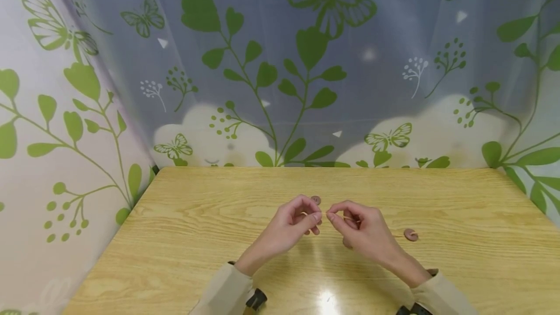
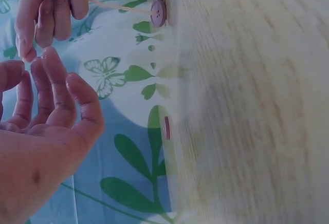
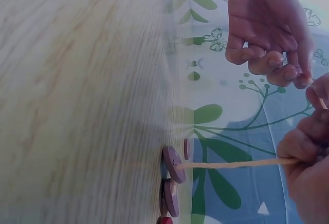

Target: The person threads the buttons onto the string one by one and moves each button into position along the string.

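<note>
Both hands are raised over the table, their fingertips almost meeting. My left hand (image 1: 290,225) pinches the end of a thin pale cord between thumb and forefinger, the other fingers loosely bent. Close beside it, my right hand (image 1: 363,230) pinches the same cord, with its other fingers curled in. From the right hand, the cord (image 3: 236,164) runs down to a brown button (image 3: 174,165) and enters its holes. Another brown button (image 3: 170,198) is next to it, partly overlapped. One separate brown button (image 1: 316,200) lies beyond the left fingertips.
The wood-grain table (image 1: 197,193) reaches back to a hanging cloth (image 1: 280,86) printed with leaves and butterflies. To the right of the right hand lies a brown button (image 1: 411,235) with cord at it. A red piece (image 3: 164,220) shows at the right wrist view's bottom edge.
</note>
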